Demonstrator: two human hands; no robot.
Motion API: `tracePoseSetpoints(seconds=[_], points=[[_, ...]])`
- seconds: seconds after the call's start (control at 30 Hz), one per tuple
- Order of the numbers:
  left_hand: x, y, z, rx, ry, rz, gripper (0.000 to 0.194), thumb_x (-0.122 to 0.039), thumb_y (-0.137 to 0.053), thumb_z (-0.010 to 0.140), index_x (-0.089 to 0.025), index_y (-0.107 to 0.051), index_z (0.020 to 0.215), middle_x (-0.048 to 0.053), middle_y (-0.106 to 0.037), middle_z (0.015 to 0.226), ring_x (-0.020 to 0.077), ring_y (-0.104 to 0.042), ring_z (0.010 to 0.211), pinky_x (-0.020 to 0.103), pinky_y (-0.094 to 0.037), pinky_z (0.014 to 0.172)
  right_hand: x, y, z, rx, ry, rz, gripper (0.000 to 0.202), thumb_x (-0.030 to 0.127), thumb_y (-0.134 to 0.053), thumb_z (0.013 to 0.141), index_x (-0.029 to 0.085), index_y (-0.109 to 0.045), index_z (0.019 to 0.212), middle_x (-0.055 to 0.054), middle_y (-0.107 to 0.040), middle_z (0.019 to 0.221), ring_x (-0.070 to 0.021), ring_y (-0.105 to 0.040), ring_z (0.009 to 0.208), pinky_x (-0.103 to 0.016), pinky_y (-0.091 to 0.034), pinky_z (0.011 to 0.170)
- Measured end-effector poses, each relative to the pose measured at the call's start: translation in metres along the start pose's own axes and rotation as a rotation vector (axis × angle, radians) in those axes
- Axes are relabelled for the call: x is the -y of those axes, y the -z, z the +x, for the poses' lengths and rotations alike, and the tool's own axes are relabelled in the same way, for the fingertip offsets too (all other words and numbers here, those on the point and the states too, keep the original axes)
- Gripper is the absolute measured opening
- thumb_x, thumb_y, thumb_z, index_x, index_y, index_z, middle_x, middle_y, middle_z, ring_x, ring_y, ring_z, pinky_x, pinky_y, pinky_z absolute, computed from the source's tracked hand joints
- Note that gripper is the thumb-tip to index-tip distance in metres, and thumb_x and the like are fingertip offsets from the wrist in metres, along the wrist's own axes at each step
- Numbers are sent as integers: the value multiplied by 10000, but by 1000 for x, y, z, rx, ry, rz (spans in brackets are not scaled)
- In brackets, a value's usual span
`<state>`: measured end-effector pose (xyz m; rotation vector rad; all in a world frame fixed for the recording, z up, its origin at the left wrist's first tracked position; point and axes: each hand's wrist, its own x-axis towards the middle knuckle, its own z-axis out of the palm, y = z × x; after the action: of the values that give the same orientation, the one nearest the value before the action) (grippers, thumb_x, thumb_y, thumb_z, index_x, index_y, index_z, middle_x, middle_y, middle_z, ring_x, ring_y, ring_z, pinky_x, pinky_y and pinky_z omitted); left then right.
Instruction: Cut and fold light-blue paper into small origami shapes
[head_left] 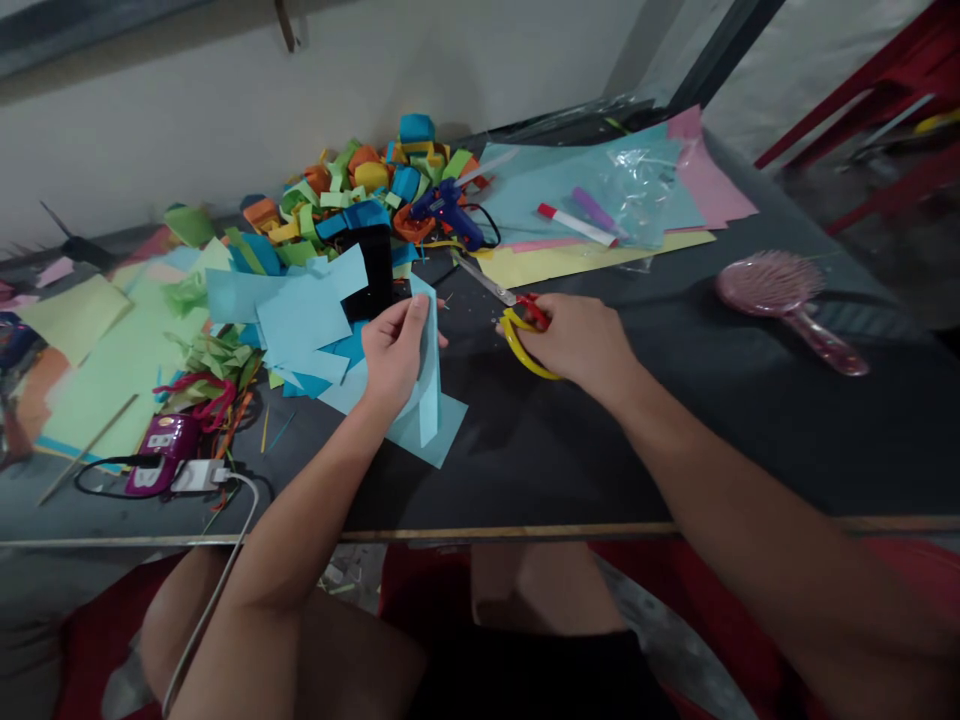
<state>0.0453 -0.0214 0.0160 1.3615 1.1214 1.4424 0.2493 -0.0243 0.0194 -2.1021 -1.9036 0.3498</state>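
Note:
My left hand [397, 350] is closed around a folded light-blue paper strip [428, 390], held upright with the thumb pressed against it. My right hand [581, 345] grips a pair of scissors [525, 362] with yellow and red handles. The scissor blades [484, 277] point up and to the left, apart from the paper strip. Under my left hand lies a light-blue sheet [442, 435] on the dark table. More cut light-blue paper pieces [304, 315] are piled just left of that hand, beside a black upright object [379, 265].
Behind are a heap of colourful folded paper pieces [330, 200] and a blue glue gun [450, 212]. Markers [577, 226] rest on stacked coloured sheets [525, 200]. A pink hairbrush [780, 290] lies right. At left sits a purple power strip [166, 450] with cables.

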Motion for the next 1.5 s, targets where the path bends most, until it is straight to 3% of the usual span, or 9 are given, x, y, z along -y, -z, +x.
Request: tracePoseSetpoints(seconds=[0.2,0.3,0.37,0.5,0.77,0.93,1.07,1.27,1.5], points=[[2,-1,1,-34,29,7,455,-643,-562,878,-212,-683,801,-50,-506,439,81,-486,365,210,-345,370,-10,-5,3,-280,18,-59,293,378,-606,836,145,-675,1000,-191,-682,1055,-338,-584,1018,-453,-426,846],[3,-4,0,-118,30,-73,467,-656,-530,889,-221,-593,734,-76,-425,389,79,-431,314,214,-319,349,9,-5,-12,-276,273,254,244,382,-573,883,183,-683,970,-156,-682,1084,-305,-583,1045,-446,-423,895],[3,-6,0,-159,24,-119,470,-659,-515,896,-227,-541,713,-89,-384,376,74,-384,294,218,-307,344,24,-11,-23,24,457,549,287,452,-559,902,193,-681,927,-100,-697,1004,-234,-621,924,-369,-462,819],[-1,-8,0,-205,27,-156,463,-665,-490,905,-235,-511,736,-92,-364,398,73,-364,304,225,-285,342,42,-29,-35,656,416,990,466,608,-521,886,168,-674,910,-36,-651,775,-140,-589,683,-257,-458,591],[-3,-11,-3,-219,133,-303,565,-781,-404,863,-237,-418,710,-85,-364,396,81,-377,319,214,-323,344,49,-28,-38,1039,281,1246,394,514,-781,710,160,-611,744,-5,-675,662,-92,-575,566,-213,-448,516],[1,-9,-2,11,299,-300,668,-823,-335,847,-215,-606,901,4,-623,568,133,-611,475,232,-470,431,43,-25,-30,810,209,1302,353,428,-842,655,152,-637,735,-18,-712,669,-100,-624,577,-210,-459,525],[6,-8,-4,259,274,-177,558,-701,-610,801,-187,-691,1003,65,-752,821,145,-659,535,252,-522,461,31,-26,-16,599,155,1202,329,419,-842,653,148,-717,792,-45,-740,694,-123,-658,594,-226,-490,537],[11,-12,-7,152,202,-156,336,-499,-667,859,-180,-731,944,80,-778,929,172,-740,798,270,-601,709,21,-23,-8,618,175,1097,294,404,-812,685,154,-774,835,-81,-776,805,-117,-662,551,-212,-480,470],[6,-15,-7,99,299,-276,333,-453,-782,761,-169,-738,930,81,-779,930,181,-745,778,289,-612,701,19,-13,-7,635,117,1072,261,362,-842,641,150,-779,780,-92,-779,788,-104,-642,492,-192,-454,415]])
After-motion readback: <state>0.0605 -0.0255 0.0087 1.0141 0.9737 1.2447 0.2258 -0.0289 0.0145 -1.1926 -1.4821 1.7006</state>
